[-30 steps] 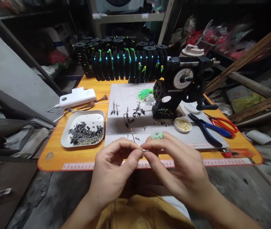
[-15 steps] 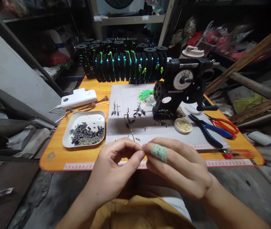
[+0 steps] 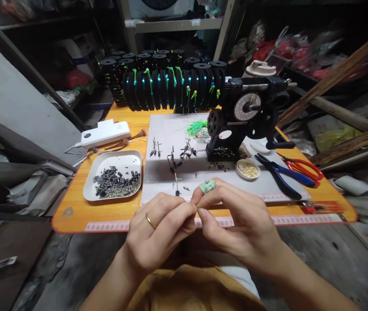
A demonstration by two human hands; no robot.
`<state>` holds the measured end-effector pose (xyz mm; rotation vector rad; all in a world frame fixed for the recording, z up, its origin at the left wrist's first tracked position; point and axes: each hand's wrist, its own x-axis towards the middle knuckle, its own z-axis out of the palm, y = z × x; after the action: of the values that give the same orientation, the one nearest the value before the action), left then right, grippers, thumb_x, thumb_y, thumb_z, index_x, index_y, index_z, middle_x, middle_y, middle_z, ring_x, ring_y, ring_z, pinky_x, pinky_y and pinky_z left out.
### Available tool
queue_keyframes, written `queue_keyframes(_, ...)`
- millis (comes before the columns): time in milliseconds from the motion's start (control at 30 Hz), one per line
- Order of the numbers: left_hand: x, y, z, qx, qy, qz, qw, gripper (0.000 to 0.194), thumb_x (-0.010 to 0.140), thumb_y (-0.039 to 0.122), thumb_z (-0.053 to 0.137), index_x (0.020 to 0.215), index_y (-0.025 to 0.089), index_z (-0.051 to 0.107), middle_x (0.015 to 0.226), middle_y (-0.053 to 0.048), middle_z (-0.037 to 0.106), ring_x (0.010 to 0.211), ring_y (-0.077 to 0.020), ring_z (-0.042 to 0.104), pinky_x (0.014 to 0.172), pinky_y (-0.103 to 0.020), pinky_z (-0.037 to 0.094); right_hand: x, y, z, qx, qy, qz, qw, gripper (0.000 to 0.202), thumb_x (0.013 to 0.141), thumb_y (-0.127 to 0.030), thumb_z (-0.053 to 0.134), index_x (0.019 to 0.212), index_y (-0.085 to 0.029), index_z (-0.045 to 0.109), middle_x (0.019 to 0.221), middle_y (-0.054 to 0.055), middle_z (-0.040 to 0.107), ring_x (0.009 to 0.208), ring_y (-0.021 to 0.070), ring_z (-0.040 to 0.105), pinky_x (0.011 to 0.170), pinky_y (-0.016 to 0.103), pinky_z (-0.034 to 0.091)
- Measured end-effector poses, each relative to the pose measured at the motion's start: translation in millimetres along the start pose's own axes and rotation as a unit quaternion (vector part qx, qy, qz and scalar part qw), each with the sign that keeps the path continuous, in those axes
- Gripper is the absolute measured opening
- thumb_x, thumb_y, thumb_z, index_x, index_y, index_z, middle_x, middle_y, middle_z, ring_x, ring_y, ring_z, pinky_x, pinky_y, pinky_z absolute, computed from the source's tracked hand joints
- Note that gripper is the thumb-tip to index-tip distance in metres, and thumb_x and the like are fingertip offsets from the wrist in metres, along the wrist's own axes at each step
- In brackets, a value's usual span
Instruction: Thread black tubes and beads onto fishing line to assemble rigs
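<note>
So both hands are together at the counter's (image 3: pixel 106 211) near edge, left hand (image 3: pixel 162 233) and right hand (image 3: pixel 240 229) loosely curled, fingertips pinched in and meeting. Honestly can't tell what's in that pinch, if anything, way too small. Gold ring (image 3: pixel 150 221) on the left, green wrap (image 3: pixel 207 186) round a right finger. Just past the left hand, a thin orange-tipped stick (image 3: pixel 176 182) is on the white board (image 3: pixel 158 177). Further out left sits a tray (image 3: pixel 131 162) of little dark parts; out right, a dish (image 3: pixel 240 175) of gold bits, then blue-handled pliers (image 3: pixel 279 175). Well beyond the hands stands a black machine (image 3: pixel 235 125).
</note>
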<state>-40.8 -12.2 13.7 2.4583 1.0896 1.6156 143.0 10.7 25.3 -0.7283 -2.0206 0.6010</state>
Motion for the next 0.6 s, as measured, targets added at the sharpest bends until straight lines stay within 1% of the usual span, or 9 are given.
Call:
queue_keyframes(67,1.5,2.5,1.0,-0.014,0.0,-0.046,0.999,0.019,0.083,0.001,0.07,0.092,0.016,0.066,0.077,-0.001,0.07,0.066,-0.0107,0.064,0.064,-0.02,0.055,0.3,0.6,0.9,-0.013,-0.007,-0.018,1.0,0.011,0.092,-0.007,0.06,0.092,-0.018,0.059,0.081,0.0,0.063,0.073,0.0114,0.058,0.068,0.024,0.047)
queue_keyframes(133,2.3,5.4,3.2,-0.074,0.005,-0.145,0.987,0.019,0.081,0.0,0.066,0.084,0.019,0.064,0.072,0.001,0.066,0.062,-0.0099,0.06,0.059,-0.019,0.052,0.7,1.1,3.4,-0.042,-0.003,-0.037,0.998,0.01,0.094,-0.008,0.057,0.096,-0.018,0.058,0.082,0.001,0.064,0.072,0.0125,0.058,0.066,0.024,0.047)
queue_keyframes(200,2.4,7.6,5.3,-0.162,0.007,-0.267,0.95,0.018,0.079,0.001,0.064,0.078,0.019,0.064,0.069,0.002,0.063,0.06,-0.0098,0.058,0.056,-0.018,0.049,1.7,1.0,6.2,-0.065,0.005,-0.05,0.997,0.011,0.096,-0.009,0.054,0.099,-0.018,0.057,0.081,0.002,0.064,0.07,0.0133,0.058,0.063,0.025,0.048)
queue_keyframes(233,2.3,8.1,6.0,-0.209,0.008,-0.321,0.923,0.017,0.079,0.003,0.063,0.077,0.019,0.065,0.069,0.002,0.063,0.06,-0.0096,0.058,0.055,-0.018,0.048,2.4,0.5,7.3,-0.07,0.008,-0.053,0.996,0.011,0.096,-0.009,0.054,0.099,-0.019,0.057,0.08,0.002,0.064,0.07,0.0135,0.059,0.063,0.025,0.048)
queue_keyframes(300,2.0,7.8,6.2,-0.301,0.016,-0.398,0.866,0.013,0.08,0.006,0.066,0.076,0.018,0.067,0.069,0.002,0.062,0.058,-0.0083,0.056,0.054,-0.016,0.046,4.6,-0.8,8.6,-0.07,0.013,-0.058,0.996,0.012,0.096,-0.008,0.053,0.1,-0.019,0.057,0.08,0.002,0.064,0.07,0.0135,0.059,0.062,0.024,0.048)
queue_keyframes(367,1.7,6.2,5.3,-0.376,0.026,-0.434,0.818,0.008,0.082,0.012,0.07,0.077,0.018,0.069,0.069,0.002,0.062,0.057,-0.0073,0.053,0.054,-0.015,0.045,6.7,-2.0,9.1,-0.069,0.019,-0.063,0.995,0.013,0.096,-0.007,0.053,0.1,-0.019,0.057,0.081,0.002,0.065,0.07,0.0137,0.059,0.062,0.024,0.049)
queue_keyframes(433,1.4,4.3,3.8,-0.427,0.028,-0.448,0.784,0.007,0.082,0.018,0.074,0.077,0.017,0.069,0.069,0.002,0.061,0.056,-0.0071,0.05,0.053,-0.016,0.045,7.4,-2.2,9.7,-0.069,0.029,-0.066,0.995,0.014,0.096,-0.007,0.054,0.102,-0.019,0.058,0.081,0.002,0.064,0.069,0.0136,0.059,0.061,0.024,0.05)
queue_keyframes(500,1.1,3.1,2.6,-0.455,0.027,-0.458,0.763,0.011,0.082,0.024,0.077,0.077,0.016,0.07,0.068,0.001,0.06,0.056,-0.0074,0.049,0.053,-0.016,0.044,5.8,-1.5,11.1,-0.077,0.043,-0.072,0.993,0.016,0.096,-0.007,0.056,0.105,-0.019,0.059,0.083,0.003,0.065,0.071,0.0139,0.06,0.063,0.024,0.052)
queue_keyframes(600,0.7,3.7,2.5,-0.48,0.027,-0.465,0.744,0.014,0.083,0.027,0.079,0.078,0.017,0.071,0.07,0.001,0.061,0.058,-0.0073,0.05,0.055,-0.016,0.046,0.0,-0.9,14.5,-0.116,0.064,-0.086,0.987,0.019,0.094,-0.006,0.06,0.11,-0.017,0.062,0.09,0.007,0.067,0.08,0.0157,0.065,0.069,0.025,0.056)
